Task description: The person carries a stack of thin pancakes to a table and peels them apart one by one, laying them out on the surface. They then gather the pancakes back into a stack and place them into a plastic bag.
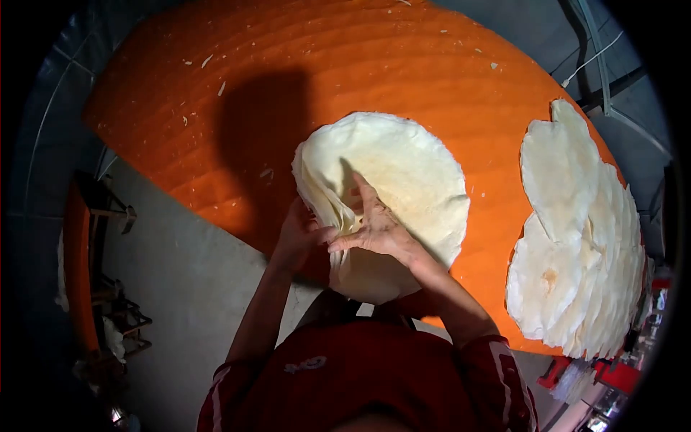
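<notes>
A stack of round, pale flat sheets (410, 173) lies on the orange surface near its front edge, its left side lifted and folded inward. My left hand (299, 230) grips that raised left edge from outside, its fingers partly hidden behind the folds. Over the sheets, my right hand (378, 227) is spread, its thumb reaching toward the left hand at the fold and its other fingers pointing away from me over the top sheet.
Many overlapping pale sheets (561, 245) lie at the right of the orange surface (374, 72). Small scraps are scattered on it. A dark-framed orange piece of furniture (83, 259) stands at the far left on the grey floor (173, 288).
</notes>
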{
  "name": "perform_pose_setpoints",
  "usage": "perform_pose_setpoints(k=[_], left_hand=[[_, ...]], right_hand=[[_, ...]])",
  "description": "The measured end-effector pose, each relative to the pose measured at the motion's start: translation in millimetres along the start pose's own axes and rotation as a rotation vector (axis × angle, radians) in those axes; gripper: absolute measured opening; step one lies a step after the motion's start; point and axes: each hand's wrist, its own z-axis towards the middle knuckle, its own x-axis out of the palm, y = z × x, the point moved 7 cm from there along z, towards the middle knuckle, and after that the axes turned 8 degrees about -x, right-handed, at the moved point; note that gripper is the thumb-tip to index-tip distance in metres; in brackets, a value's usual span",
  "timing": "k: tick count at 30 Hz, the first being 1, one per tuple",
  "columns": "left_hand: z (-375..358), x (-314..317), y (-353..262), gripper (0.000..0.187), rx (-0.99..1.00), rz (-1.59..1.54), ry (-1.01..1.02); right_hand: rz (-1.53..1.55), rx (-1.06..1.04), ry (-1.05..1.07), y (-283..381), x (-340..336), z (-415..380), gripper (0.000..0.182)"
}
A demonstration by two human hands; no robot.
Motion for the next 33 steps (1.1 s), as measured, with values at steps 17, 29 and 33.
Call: perform_pose_setpoints(k=[17, 29, 33], left_hand=[[8.4, -63.8, 5.9, 0.035, 0.032, 0.732, -0.346], [31.3, -128.4, -33.1, 0.049, -0.139, 0.247, -0.18], [53.8, -206.9, 0.7, 0.051, -0.178, 0.138, -0.103]], right_hand=[[0.187, 0.205, -0.364, -30.1, 23.9, -5.2, 0.016], [0.249, 0.244, -1.177, -39.1, -243.1, -358.1, 0.029], [-0.064, 0.888, -1.221, -95.4, -248.3, -461.0, 0.052]])
